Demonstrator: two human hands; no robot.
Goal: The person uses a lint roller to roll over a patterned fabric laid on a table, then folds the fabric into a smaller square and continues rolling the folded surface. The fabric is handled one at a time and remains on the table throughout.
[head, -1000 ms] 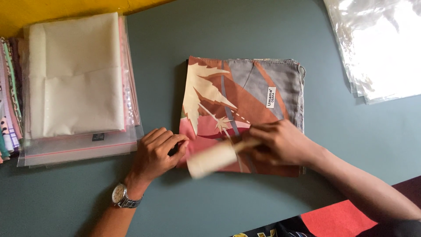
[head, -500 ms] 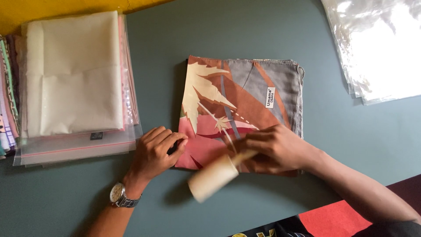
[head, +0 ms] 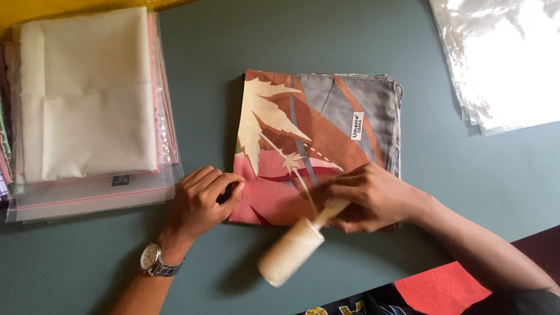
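On the table lay the cloth. Left hand pinned its near-left corner. Right hand gripped the roller, which pointed down-left off the near edge, between both hands.

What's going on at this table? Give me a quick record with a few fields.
Left hand: pressing down the near left corner of the folded patterned cloth.
Right hand: gripping the handle of a cream lint roller; the roll sits off the cloth's near edge.
Left side: stack of bagged fabrics, cream one on top.
Far right: pile of clear plastic bags.
Surface: grey-green table.
Extras: wristwatch on left wrist.
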